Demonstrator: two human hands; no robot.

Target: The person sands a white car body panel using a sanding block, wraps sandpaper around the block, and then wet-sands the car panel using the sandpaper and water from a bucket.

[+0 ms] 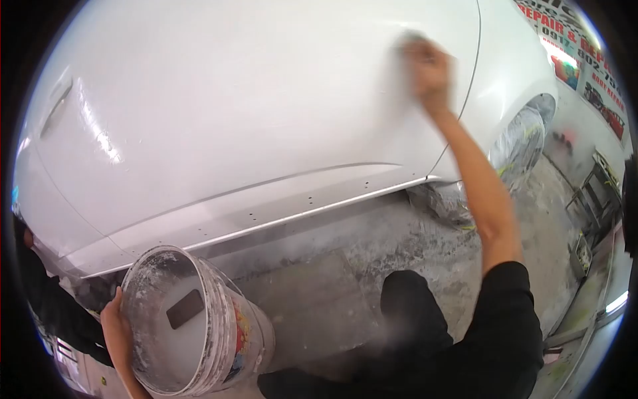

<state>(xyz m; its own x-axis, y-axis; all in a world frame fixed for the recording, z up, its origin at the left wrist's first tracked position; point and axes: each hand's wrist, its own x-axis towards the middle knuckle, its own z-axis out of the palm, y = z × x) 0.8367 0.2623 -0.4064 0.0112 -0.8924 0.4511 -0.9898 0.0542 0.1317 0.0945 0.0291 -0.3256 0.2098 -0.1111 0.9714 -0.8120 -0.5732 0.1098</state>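
In the head view, the right hand (428, 70) is up against the white car door (232, 120), near its far seam, with the fingers curled in around a small dark pad (413, 36) that seems to lie on the paint. The left hand (118, 329) is down at the side of the bucket (252, 326), its thumb up by the rim; how far its fingers are closed cannot be told. In the bucket is cloudy liquid (156, 346), with a dark block (185, 309) lying in it. The pad looks light and probably gives a little; if wet it would be slippery, so it is best held by its back and edges, with the palm side flat. The block looks light too, stiffer, and slick from the liquid; its long edges offer the surest hold. The bucket is likely heavy and apt to slop, better taken by rim and base together. The door is rigid, but its surface would mark easily under grit. Motion blur smears the right hand and swallows the pad's outline, thickness and contact face. The left fingers are hidden, the liquid's depth cannot be read, and the other person's black sleeve (53, 302) is cut by the dark border, as is the banner (598, 80).
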